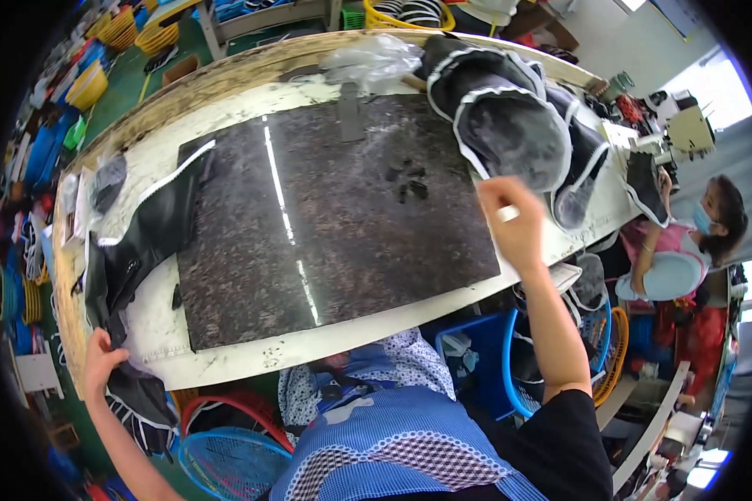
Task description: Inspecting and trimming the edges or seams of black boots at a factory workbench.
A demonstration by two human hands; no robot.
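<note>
At the near left corner of the table, my left hand [104, 361] is closed on the edge of a black boot upper [146, 242] with white trim along its edge. The piece stretches up the table's left side, and a dark part of it hangs over the edge. My right hand [516, 224] is raised over the right end of a dark marbled board [334, 225], blurred by motion. Its fingers look curled, with a white band on one; whatever they hold is hidden. Just beyond that hand lies a pile of black, grey-lined boot uppers [514, 138] with white edging.
Small black scraps [409, 184] and a dark flat strip [351, 113] lie on the board. Clear plastic [372, 60] is at the back. Baskets, among them a blue one [234, 459], stand below the near edge. A masked co-worker [685, 242] sits at the right, by a sewing machine [685, 134].
</note>
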